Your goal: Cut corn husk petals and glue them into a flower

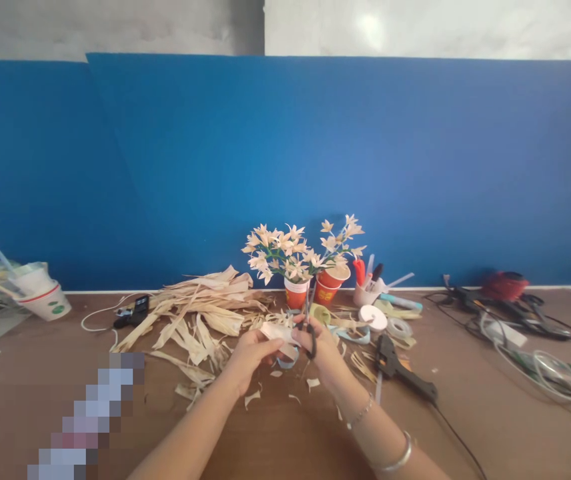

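Note:
Between thumb and fingers, my left hand (251, 357) pinches a pale piece of dried husk (276, 331). My right hand (323, 347) holds black-handled scissors (310, 330) with the blades pointing up and away; its fingertips also touch the husk's right edge. Small cut scraps (252, 399) lie on the table below both hands. Just beyond stand a red and white paper cup (296, 293) of pale husk flowers (285, 250) and stacked red cups (329, 285) with another flower stem. A heap of dried husks (205, 303) spreads to the left of my hands.
A black glue gun (403, 373) with a trailing cord lies right of my right arm. Behind it are tape rolls (398, 328) and a small cup of tools (367, 291). Cables and wire coils (560, 373) sit far right, a white cup (48, 297) far left. A blue partition (285, 147) rises behind.

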